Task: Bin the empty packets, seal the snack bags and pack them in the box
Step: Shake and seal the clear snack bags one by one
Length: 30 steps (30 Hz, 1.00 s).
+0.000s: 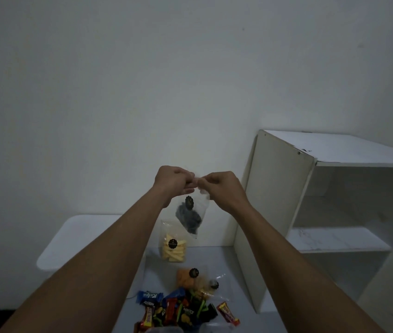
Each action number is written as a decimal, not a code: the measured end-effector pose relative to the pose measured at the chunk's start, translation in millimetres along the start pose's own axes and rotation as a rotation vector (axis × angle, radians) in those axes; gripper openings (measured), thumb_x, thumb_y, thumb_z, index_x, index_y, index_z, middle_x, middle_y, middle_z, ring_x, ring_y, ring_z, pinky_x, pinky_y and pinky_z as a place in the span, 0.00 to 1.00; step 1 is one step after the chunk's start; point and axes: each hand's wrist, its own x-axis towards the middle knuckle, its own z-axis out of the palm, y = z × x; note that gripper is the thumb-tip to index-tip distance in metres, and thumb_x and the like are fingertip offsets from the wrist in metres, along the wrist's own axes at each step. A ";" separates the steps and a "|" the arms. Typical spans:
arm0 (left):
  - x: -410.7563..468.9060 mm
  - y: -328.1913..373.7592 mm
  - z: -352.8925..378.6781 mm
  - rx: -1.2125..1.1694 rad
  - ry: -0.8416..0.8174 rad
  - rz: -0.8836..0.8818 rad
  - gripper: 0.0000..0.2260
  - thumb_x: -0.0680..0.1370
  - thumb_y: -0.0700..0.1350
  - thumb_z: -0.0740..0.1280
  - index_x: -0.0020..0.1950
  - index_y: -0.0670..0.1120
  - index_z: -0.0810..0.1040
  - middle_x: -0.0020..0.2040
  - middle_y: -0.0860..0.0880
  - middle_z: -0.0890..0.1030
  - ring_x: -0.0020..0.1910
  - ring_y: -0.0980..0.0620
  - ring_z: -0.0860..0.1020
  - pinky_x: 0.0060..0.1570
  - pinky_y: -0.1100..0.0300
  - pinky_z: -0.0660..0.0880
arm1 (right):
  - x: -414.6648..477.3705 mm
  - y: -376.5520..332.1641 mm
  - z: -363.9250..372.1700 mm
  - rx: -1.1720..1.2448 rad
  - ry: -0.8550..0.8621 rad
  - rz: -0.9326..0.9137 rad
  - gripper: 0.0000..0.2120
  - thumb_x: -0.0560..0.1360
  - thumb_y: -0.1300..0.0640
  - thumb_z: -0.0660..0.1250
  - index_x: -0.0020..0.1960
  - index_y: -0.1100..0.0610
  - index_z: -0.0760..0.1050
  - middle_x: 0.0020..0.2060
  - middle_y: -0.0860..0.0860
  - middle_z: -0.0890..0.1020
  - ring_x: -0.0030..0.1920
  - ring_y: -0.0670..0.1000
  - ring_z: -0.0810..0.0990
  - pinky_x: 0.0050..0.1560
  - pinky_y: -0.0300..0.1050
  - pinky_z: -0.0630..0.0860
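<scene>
Fingers (189, 176) of my left hand (172, 180) and right hand (224, 188) pinch the top of the dark snack bag (190, 216), hanging it above the counter (235, 267) so I can press the seal

The left forearm (109, 248) and right forearm (286, 248), both bare, reach up and forward from the lower corners and converge toward mid-frame. The left grip (172, 181) and right grip (224, 188) are raised with their backs toward the camera (fingertips of the two almost meeting). Each has curled fingers pinching the top edge of a clear snack bag (189, 216), which hangs below the wrists.
</scene>
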 end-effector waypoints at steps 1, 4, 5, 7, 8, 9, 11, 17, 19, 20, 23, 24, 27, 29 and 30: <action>0.7 -1.5 -0.3 0.026 -0.028 0.015 0.04 0.76 0.33 0.69 0.49 0.34 0.81 0.44 0.39 0.85 0.39 0.49 0.85 0.40 0.58 0.82 | 0.8 0.0 -1.0 0.086 -0.023 0.048 0.15 0.75 0.46 0.71 0.46 0.58 0.85 0.39 0.50 0.87 0.41 0.49 0.86 0.46 0.50 0.84; 3.0 -7.2 -0.9 0.068 -0.116 0.020 0.05 0.78 0.36 0.69 0.51 0.37 0.82 0.46 0.40 0.85 0.42 0.48 0.85 0.42 0.57 0.82 | 1.2 -0.5 -4.9 0.208 -0.092 0.159 0.10 0.76 0.56 0.71 0.46 0.64 0.83 0.39 0.56 0.86 0.41 0.53 0.86 0.45 0.50 0.84; 3.0 -8.5 -1.6 0.075 -0.135 0.012 0.05 0.78 0.36 0.69 0.51 0.37 0.82 0.46 0.41 0.85 0.41 0.49 0.85 0.43 0.57 0.82 | 0.2 -1.0 -5.4 0.218 -0.116 0.179 0.08 0.76 0.59 0.71 0.46 0.65 0.82 0.39 0.58 0.86 0.40 0.53 0.86 0.45 0.50 0.84; 2.8 -10.6 -3.2 0.072 -0.155 0.000 0.05 0.78 0.36 0.69 0.51 0.37 0.82 0.44 0.41 0.84 0.39 0.51 0.84 0.42 0.57 0.82 | -2.0 -2.4 -5.1 0.248 -0.149 0.209 0.07 0.76 0.62 0.69 0.46 0.67 0.82 0.38 0.59 0.85 0.38 0.52 0.85 0.45 0.50 0.83; 3.0 -11.7 -4.5 0.070 -0.158 -0.003 0.05 0.78 0.36 0.69 0.51 0.37 0.82 0.43 0.42 0.84 0.38 0.51 0.83 0.41 0.58 0.82 | -2.8 -3.3 -4.7 0.266 -0.156 0.221 0.07 0.76 0.63 0.69 0.47 0.68 0.81 0.38 0.59 0.85 0.37 0.51 0.85 0.45 0.49 0.83; 3.4 -12.7 -6.0 0.073 -0.159 -0.006 0.05 0.78 0.37 0.69 0.51 0.37 0.82 0.44 0.42 0.84 0.38 0.51 0.83 0.41 0.58 0.82 | -3.4 -3.8 -4.2 0.285 -0.161 0.233 0.08 0.76 0.63 0.68 0.48 0.69 0.81 0.38 0.59 0.85 0.36 0.50 0.84 0.44 0.48 0.83; 4.5 -15.0 -8.7 0.090 -0.158 -0.014 0.05 0.78 0.36 0.68 0.51 0.37 0.82 0.45 0.41 0.84 0.40 0.50 0.83 0.40 0.59 0.81 | -4.0 -3.1 -2.9 0.310 -0.173 0.254 0.07 0.76 0.64 0.68 0.48 0.69 0.81 0.37 0.59 0.84 0.36 0.50 0.84 0.45 0.48 0.83; 10.4 -22.1 -8.9 0.115 -0.088 -0.032 0.06 0.78 0.38 0.68 0.51 0.40 0.83 0.48 0.44 0.85 0.45 0.53 0.84 0.39 0.61 0.78 | -4.8 6.6 4.8 0.240 -0.145 0.211 0.13 0.78 0.51 0.68 0.49 0.63 0.81 0.42 0.56 0.86 0.42 0.50 0.85 0.48 0.52 0.84; 14.6 -21.8 -7.9 0.083 -0.043 -0.028 0.06 0.77 0.38 0.69 0.51 0.40 0.84 0.48 0.45 0.86 0.45 0.53 0.84 0.37 0.63 0.78 | -5.8 13.8 9.0 0.200 -0.173 0.191 0.19 0.74 0.41 0.71 0.52 0.57 0.81 0.44 0.51 0.86 0.44 0.48 0.85 0.48 0.51 0.84; 16.4 -21.3 -6.8 0.066 -0.023 -0.024 0.06 0.77 0.38 0.69 0.51 0.40 0.84 0.48 0.45 0.85 0.46 0.53 0.84 0.37 0.63 0.78 | -6.4 18.7 11.8 0.141 -0.190 0.180 0.20 0.71 0.39 0.73 0.53 0.53 0.80 0.44 0.49 0.86 0.44 0.48 0.85 0.47 0.50 0.84; 23.0 -25.6 -0.8 0.055 0.005 -0.016 0.05 0.76 0.39 0.70 0.51 0.41 0.84 0.50 0.47 0.85 0.49 0.51 0.83 0.39 0.61 0.78 | -0.7 39.8 23.2 -0.030 -0.135 0.135 0.07 0.74 0.52 0.72 0.51 0.51 0.80 0.41 0.48 0.86 0.43 0.48 0.84 0.48 0.54 0.83; 24.4 -31.0 1.2 0.060 0.014 -0.012 0.06 0.76 0.41 0.71 0.52 0.43 0.84 0.52 0.47 0.84 0.51 0.50 0.82 0.41 0.59 0.79 | 1.2 46.1 25.9 -0.027 -0.084 0.137 0.03 0.77 0.56 0.69 0.50 0.51 0.80 0.41 0.48 0.85 0.42 0.47 0.85 0.47 0.55 0.84; 31.4 -64.3 2.0 0.180 0.124 0.024 0.18 0.76 0.52 0.71 0.65 0.49 0.76 0.63 0.47 0.78 0.59 0.47 0.78 0.60 0.50 0.77 | 5.4 63.0 32.7 0.042 0.006 0.183 0.09 0.79 0.62 0.63 0.46 0.52 0.80 0.39 0.48 0.85 0.40 0.46 0.85 0.43 0.50 0.84; 34.8 -93.4 -0.1 0.227 0.147 -0.039 0.24 0.78 0.53 0.67 0.73 0.50 0.68 0.71 0.44 0.71 0.68 0.45 0.72 0.67 0.50 0.70 | 8.2 75.1 35.6 0.078 0.010 0.202 0.11 0.78 0.64 0.62 0.44 0.54 0.80 0.40 0.49 0.85 0.41 0.48 0.85 0.40 0.43 0.80; 38.9 -109.3 -0.4 0.228 0.113 -0.100 0.24 0.80 0.53 0.65 0.74 0.50 0.66 0.73 0.43 0.69 0.69 0.43 0.70 0.68 0.48 0.68 | 10.2 81.3 36.0 0.089 0.006 0.214 0.11 0.78 0.65 0.62 0.44 0.54 0.80 0.40 0.50 0.85 0.41 0.49 0.85 0.40 0.42 0.79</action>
